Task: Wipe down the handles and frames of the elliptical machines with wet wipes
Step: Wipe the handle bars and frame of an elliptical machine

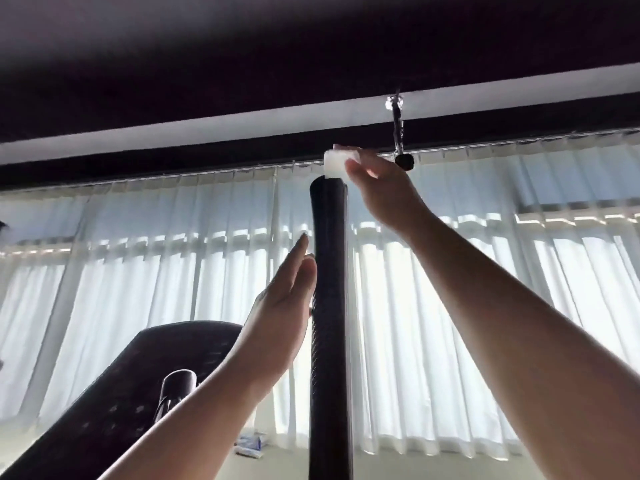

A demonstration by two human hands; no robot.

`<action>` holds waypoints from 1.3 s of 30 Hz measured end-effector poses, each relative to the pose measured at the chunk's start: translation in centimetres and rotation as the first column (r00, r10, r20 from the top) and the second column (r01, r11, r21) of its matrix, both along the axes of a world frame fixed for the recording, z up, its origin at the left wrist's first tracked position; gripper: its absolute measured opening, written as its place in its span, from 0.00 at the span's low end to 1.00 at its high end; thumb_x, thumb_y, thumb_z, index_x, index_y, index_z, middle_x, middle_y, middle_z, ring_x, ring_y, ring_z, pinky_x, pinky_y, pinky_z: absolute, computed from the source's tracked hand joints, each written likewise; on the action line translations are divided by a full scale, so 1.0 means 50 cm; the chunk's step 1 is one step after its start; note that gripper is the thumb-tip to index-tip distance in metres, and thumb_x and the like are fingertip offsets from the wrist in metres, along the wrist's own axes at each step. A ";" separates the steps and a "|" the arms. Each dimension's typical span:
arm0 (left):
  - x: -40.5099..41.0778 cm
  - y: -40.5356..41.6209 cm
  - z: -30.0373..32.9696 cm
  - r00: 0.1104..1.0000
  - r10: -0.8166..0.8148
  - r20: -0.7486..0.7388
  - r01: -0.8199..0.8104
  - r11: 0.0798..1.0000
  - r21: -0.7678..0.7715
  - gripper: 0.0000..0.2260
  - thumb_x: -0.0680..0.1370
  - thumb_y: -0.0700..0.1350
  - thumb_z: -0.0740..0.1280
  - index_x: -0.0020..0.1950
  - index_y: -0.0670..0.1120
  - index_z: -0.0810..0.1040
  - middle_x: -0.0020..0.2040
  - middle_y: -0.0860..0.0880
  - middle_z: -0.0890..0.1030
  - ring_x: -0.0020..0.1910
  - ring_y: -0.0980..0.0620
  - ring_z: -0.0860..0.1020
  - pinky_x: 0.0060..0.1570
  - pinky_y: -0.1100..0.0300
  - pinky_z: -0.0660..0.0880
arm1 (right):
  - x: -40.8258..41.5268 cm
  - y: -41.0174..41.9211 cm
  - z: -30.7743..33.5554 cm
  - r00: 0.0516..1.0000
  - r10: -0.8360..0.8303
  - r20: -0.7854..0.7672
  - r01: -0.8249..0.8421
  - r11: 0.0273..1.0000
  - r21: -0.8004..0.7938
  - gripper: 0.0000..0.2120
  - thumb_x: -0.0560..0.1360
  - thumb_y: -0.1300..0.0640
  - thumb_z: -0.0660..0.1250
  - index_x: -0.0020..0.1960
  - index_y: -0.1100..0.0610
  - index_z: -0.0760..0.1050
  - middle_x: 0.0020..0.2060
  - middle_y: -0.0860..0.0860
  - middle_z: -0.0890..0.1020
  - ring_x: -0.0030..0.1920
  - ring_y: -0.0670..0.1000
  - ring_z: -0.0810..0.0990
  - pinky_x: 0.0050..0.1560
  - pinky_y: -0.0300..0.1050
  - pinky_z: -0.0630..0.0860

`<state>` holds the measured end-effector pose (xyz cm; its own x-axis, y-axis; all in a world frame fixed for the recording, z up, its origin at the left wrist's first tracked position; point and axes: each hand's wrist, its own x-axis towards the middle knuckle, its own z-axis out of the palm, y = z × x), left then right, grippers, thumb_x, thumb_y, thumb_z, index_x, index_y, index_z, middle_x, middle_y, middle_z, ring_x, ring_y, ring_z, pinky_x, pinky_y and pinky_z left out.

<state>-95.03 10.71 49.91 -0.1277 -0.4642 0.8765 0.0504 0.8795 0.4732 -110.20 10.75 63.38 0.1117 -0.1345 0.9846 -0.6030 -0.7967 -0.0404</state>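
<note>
A black textured elliptical handle (329, 271) rises upright through the middle of the view. My right hand (384, 188) is raised at its top and pinches a folded white wet wipe (337, 164) that sits on the handle's top end. My left hand (280, 306) is flat with straight fingers, its palm against the left side of the handle about halfway up. The black console (114, 403) of the machine and a second, shorter black handle (176, 389) show at the lower left.
White sheer curtains (485, 306) cover a bright window behind the machine. A dark ceiling beam and a hanging black fitting (403, 161) are above right. A blue and white packet (251, 443) lies on the sill near the handle's base.
</note>
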 end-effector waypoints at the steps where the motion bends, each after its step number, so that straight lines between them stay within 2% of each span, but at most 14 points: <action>1: -0.002 0.005 0.005 1.000 -0.002 -0.003 0.002 1.000 0.016 0.26 0.76 0.64 0.55 0.74 0.64 0.61 0.75 0.57 0.67 0.73 0.57 0.67 0.71 0.48 0.67 | 0.005 -0.014 0.004 0.999 0.039 -0.037 -0.037 0.998 0.056 0.17 0.84 0.56 0.57 0.71 0.55 0.72 0.69 0.51 0.75 0.67 0.43 0.70 0.51 0.18 0.62; 5: -0.005 0.018 0.000 0.999 -0.029 -0.027 0.030 0.999 0.044 0.22 0.81 0.55 0.54 0.76 0.60 0.61 0.72 0.58 0.71 0.70 0.59 0.70 0.64 0.57 0.71 | 0.014 -0.075 -0.115 0.972 0.211 0.100 -0.204 0.976 -0.081 0.17 0.84 0.59 0.58 0.70 0.49 0.73 0.71 0.44 0.72 0.71 0.39 0.67 0.69 0.28 0.62; 8: -0.014 0.021 -0.010 0.999 -0.034 -0.041 0.035 0.999 0.033 0.28 0.75 0.59 0.54 0.76 0.60 0.62 0.71 0.60 0.71 0.70 0.62 0.69 0.61 0.63 0.70 | 0.021 -0.101 -0.267 0.938 0.324 0.124 -0.312 0.944 -0.105 0.17 0.83 0.57 0.58 0.70 0.48 0.73 0.72 0.41 0.69 0.73 0.36 0.63 0.69 0.28 0.61; 12: -0.025 0.023 -0.010 0.999 0.002 -0.035 -0.001 1.000 0.022 0.24 0.77 0.58 0.53 0.74 0.61 0.64 0.72 0.62 0.70 0.71 0.63 0.67 0.60 0.65 0.69 | 0.003 -0.079 -0.357 0.925 0.378 0.036 -0.375 0.924 -0.074 0.17 0.80 0.55 0.58 0.65 0.40 0.73 0.67 0.29 0.69 0.71 0.36 0.65 0.67 0.27 0.62; 14: -0.027 0.022 -0.015 1.000 -0.005 -0.020 0.005 1.000 0.012 0.18 0.77 0.59 0.53 0.67 0.66 0.66 0.69 0.68 0.70 0.70 0.67 0.67 0.60 0.68 0.68 | -0.004 -0.064 -0.315 0.939 0.323 0.120 -0.301 0.938 -0.172 0.16 0.79 0.56 0.59 0.63 0.44 0.76 0.67 0.38 0.74 0.69 0.37 0.69 0.64 0.27 0.66; 16: -0.026 0.022 -0.027 1.000 -0.029 0.002 0.029 0.999 0.033 0.13 0.80 0.62 0.56 0.64 0.69 0.65 0.69 0.71 0.68 0.69 0.70 0.66 0.67 0.66 0.65 | 0.002 -0.052 -0.235 0.950 0.210 0.229 -0.130 0.938 -0.321 0.15 0.79 0.58 0.60 0.63 0.55 0.79 0.66 0.49 0.77 0.67 0.42 0.72 0.64 0.33 0.70; 17: -0.023 0.020 -0.037 0.999 -0.046 0.000 0.046 0.999 0.025 0.14 0.79 0.63 0.57 0.65 0.69 0.65 0.69 0.71 0.69 0.69 0.71 0.65 0.69 0.64 0.63 | 0.007 -0.048 -0.194 0.965 0.144 0.219 -0.051 0.923 -0.380 0.15 0.79 0.58 0.60 0.63 0.59 0.79 0.66 0.53 0.77 0.66 0.46 0.73 0.66 0.37 0.70; 19: -0.018 0.015 -0.065 0.997 -0.056 -0.044 0.057 0.998 0.015 0.20 0.75 0.63 0.56 0.67 0.68 0.66 0.68 0.69 0.71 0.68 0.71 0.67 0.71 0.62 0.62 | 0.010 -0.061 -0.136 0.999 -0.031 0.027 0.040 0.888 -0.459 0.17 0.79 0.57 0.59 0.63 0.62 0.79 0.67 0.58 0.76 0.69 0.55 0.73 0.69 0.45 0.71; 21: -0.010 0.013 -0.107 0.996 -0.034 -0.084 0.037 0.999 0.035 0.22 0.74 0.62 0.55 0.69 0.66 0.67 0.66 0.69 0.73 0.67 0.69 0.69 0.71 0.60 0.63 | 0.002 -0.085 -0.134 0.979 -0.140 -0.148 0.064 0.901 -0.429 0.17 0.79 0.55 0.59 0.62 0.61 0.80 0.67 0.58 0.76 0.70 0.57 0.72 0.67 0.53 0.73; 23: 0.001 0.013 -0.150 0.991 -0.022 -0.129 0.031 0.997 0.069 0.22 0.75 0.63 0.55 0.69 0.65 0.69 0.64 0.68 0.76 0.66 0.68 0.71 0.70 0.58 0.65 | -0.002 -0.104 -0.196 0.972 -0.078 -0.223 -0.013 0.925 -0.380 0.17 0.81 0.54 0.60 0.62 0.63 0.79 0.68 0.57 0.74 0.72 0.55 0.70 0.70 0.51 0.71; 28: 0.012 0.016 -0.272 0.964 -0.020 -0.265 0.061 0.988 0.144 0.19 0.80 0.61 0.59 0.68 0.55 0.73 0.61 0.57 0.82 0.62 0.59 0.78 0.62 0.57 0.72 | 0.010 -0.096 -0.451 0.973 0.090 -0.213 -0.139 0.964 -0.227 0.17 0.83 0.57 0.57 0.66 0.65 0.75 0.70 0.60 0.71 0.76 0.54 0.64 0.74 0.47 0.63; 33: 0.042 0.026 -0.396 0.982 -0.002 -0.189 0.044 0.975 0.220 0.41 0.61 0.79 0.65 0.66 0.56 0.74 0.61 0.59 0.81 0.63 0.59 0.78 0.57 0.64 0.75 | 0.014 -0.077 -0.688 0.969 0.024 -0.245 -0.060 0.989 -0.138 0.18 0.83 0.59 0.54 0.72 0.62 0.67 0.76 0.52 0.63 0.77 0.57 0.61 0.75 0.48 0.61; 36: 0.061 0.041 -0.433 0.990 0.084 -0.110 -0.068 0.987 0.148 0.33 0.68 0.77 0.60 0.65 0.59 0.77 0.63 0.61 0.79 0.65 0.60 0.75 0.63 0.62 0.70 | -0.004 -0.037 -0.728 0.958 -0.020 -0.286 -0.010 0.994 -0.105 0.18 0.84 0.57 0.53 0.72 0.60 0.67 0.77 0.48 0.61 0.76 0.55 0.62 0.75 0.46 0.62; 39: 0.075 0.058 -0.439 0.960 0.278 0.020 -0.275 0.958 -0.083 0.21 0.79 0.65 0.56 0.67 0.60 0.74 0.67 0.63 0.75 0.68 0.62 0.72 0.65 0.67 0.69 | 0.000 -0.004 -0.623 0.982 -0.099 -0.158 0.064 0.975 -0.211 0.18 0.83 0.58 0.55 0.70 0.62 0.71 0.73 0.53 0.66 0.76 0.53 0.62 0.75 0.43 0.61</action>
<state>-91.27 13.59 27.95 -0.0319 -0.4153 0.9091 -0.2137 0.8914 0.3997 -110.21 10.56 32.24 0.2736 0.0520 0.9604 -0.6507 -0.7254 0.2246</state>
